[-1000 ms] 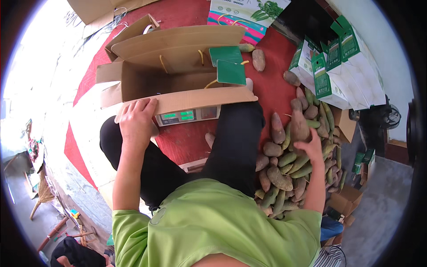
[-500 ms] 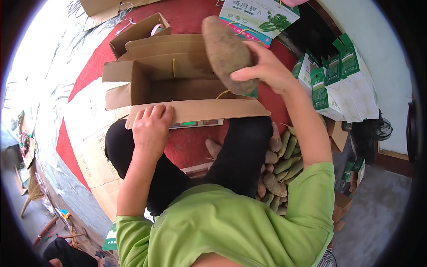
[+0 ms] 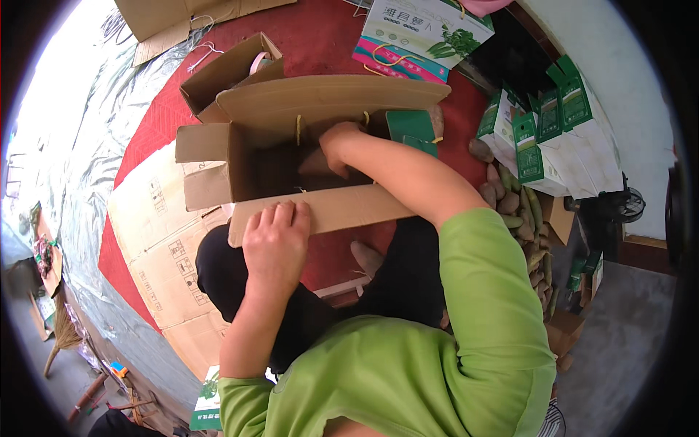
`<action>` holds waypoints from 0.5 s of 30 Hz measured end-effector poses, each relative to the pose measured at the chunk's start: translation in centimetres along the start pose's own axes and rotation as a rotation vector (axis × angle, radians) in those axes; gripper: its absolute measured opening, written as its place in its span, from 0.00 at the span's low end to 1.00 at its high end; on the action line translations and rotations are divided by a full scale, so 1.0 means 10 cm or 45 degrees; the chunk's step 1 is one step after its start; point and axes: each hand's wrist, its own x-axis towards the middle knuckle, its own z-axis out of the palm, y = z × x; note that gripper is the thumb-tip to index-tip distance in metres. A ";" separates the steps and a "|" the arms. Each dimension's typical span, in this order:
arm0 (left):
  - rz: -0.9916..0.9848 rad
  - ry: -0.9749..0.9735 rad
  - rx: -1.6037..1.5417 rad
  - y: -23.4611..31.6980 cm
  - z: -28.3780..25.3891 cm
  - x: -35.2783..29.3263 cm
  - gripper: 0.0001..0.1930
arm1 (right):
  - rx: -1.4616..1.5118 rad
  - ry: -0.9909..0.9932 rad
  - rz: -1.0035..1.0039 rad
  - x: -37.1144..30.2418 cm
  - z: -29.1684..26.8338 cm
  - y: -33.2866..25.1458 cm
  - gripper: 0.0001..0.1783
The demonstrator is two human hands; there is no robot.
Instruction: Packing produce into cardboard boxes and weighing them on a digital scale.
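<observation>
In front of me an open cardboard box stands with its flaps spread outward. My left hand grips the near flap at its left part, fingers lying over the edge. Reaching down inside the box is my right hand, closed on a large brownish sweet potato. Shadow hides part of the sweet potato and of the box's floor. A green panel shows at the box's right end, and yellow cord handles hang on the far wall.
Sweet potatoes and green radishes are heaped to my right. White and green cartons stand behind them. A smaller cardboard box is at the far left, flattened cardboard lies left, and a printed gift box stands at the back.
My right hand has carried the sweet potato from above the box's right side down into the box. My left hand keeps its grip on the near flap.
</observation>
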 end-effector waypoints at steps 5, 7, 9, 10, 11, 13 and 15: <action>0.030 0.013 -0.044 -0.02 0.00 0.06 0.13 | -0.159 -0.166 0.120 0.25 0.26 0.02 0.29; 0.030 0.025 -0.058 -0.03 0.00 0.05 0.13 | -0.116 -0.085 0.172 0.25 0.34 0.03 0.29; 0.020 0.052 -0.051 -0.05 -0.02 0.05 0.13 | -0.056 -0.082 0.021 0.32 0.29 0.09 0.28; 0.011 0.063 -0.042 -0.06 -0.02 0.06 0.12 | 0.005 -0.068 -0.136 0.32 0.27 0.12 0.27; 0.020 0.060 -0.053 -0.04 -0.02 0.07 0.12 | 0.012 -0.076 -0.128 0.30 0.28 0.17 0.27; 0.046 0.061 -0.105 -0.05 -0.03 0.07 0.12 | 0.232 0.159 -0.420 0.05 0.03 0.17 0.20; 0.046 0.072 -0.097 -0.06 -0.02 0.06 0.12 | 0.587 0.348 -0.627 -0.44 -0.20 0.35 0.14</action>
